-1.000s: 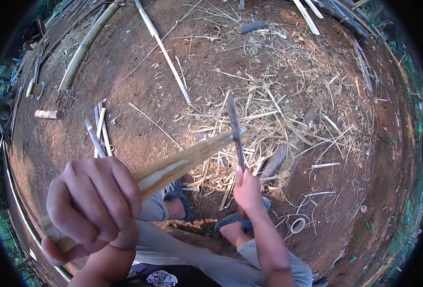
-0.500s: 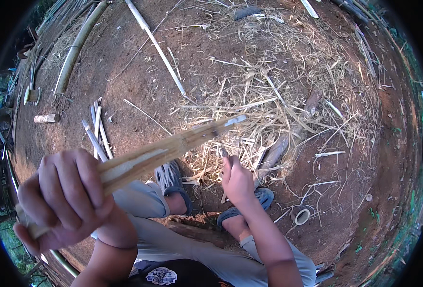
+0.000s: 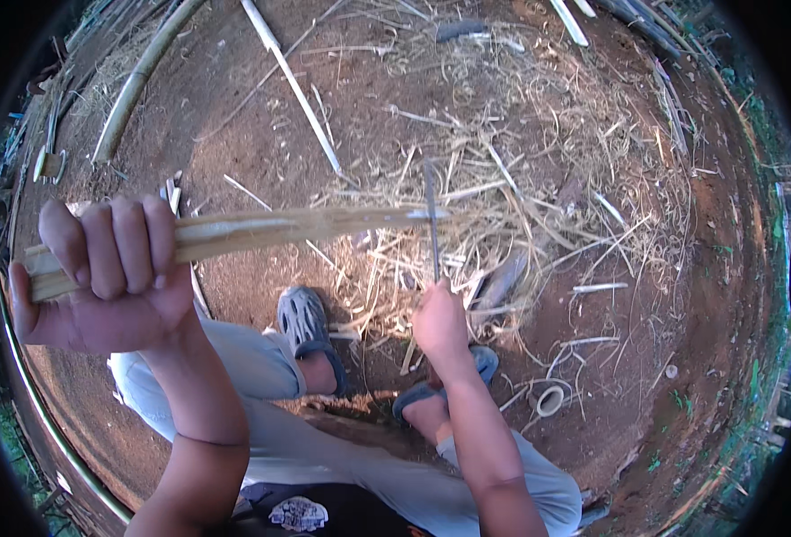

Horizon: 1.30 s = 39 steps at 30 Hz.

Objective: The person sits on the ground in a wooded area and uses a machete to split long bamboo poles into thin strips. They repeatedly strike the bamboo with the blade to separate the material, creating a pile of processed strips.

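And here's the bare left hand [image 3: 123, 277] at the left of the frame, its grip wrapped tight around a long, flat, yellowish-tan bamboo strip [image 3: 279, 224], fibrous and streaked with a pale patch. That strip runs almost level into the middle of the frame, tapering to a whitish tip. Over at centre, the bare right hand [image 3: 440, 322], its grip closed on the lower end of a thin, dark, straight blade [image 3: 433, 246]! The blade stands near upright, crossing the strip close to its tip; whether the edge bites, I can't tell. Below, soft, creased grey trousers [image 3: 324, 452], then a slotted dark-grey clog [image 3: 302, 320]. On the gritty brown soil [image 3: 225, 148], a tangle of dry, curly straw-coloured shavings [image 3: 382, 286] spreads past centre, with a pale, hollow bamboo ring [image 3: 548, 412] lower right. Farther out, a thin whitish pole [image 3: 299, 89] slants at upper centre, and a thick, smooth greenish-tan bamboo pole [image 3: 136, 89] lies upper left.
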{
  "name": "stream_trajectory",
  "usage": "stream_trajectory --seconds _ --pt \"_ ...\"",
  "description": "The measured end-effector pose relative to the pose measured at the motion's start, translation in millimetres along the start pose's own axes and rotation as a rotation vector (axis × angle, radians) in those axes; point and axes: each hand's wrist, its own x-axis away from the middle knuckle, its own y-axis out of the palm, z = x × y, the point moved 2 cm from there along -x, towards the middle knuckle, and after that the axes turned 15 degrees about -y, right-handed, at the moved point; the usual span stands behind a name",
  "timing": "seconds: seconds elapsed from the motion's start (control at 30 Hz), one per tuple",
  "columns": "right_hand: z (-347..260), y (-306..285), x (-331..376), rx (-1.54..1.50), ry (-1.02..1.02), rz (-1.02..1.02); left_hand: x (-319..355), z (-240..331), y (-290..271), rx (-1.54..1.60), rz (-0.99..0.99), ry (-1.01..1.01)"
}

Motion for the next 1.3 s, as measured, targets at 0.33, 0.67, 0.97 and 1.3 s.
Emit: stream_trajectory --seconds 0.33,0.67,0.97,1.3 --pt "18.3 20.3 5.1 0.004 0.075 0.069 6.0 3.3 -20.3 0.011 0.055 0.035" --pt "105.6 58.3 -11.8 0.092 0.149 0.076 9.2 9.4 -19.7 0.061 0.093 0.015" --pt "97.3 65.8 -4.7 0.041 0.161 0.146 5.1 13.3 -10.4 0.019 -0.012 0.049" --pt "35.9 45.8 29.3 -0.088 0.305 0.086 10.2 14.9 -29.8 -0.005 0.515 0.069"
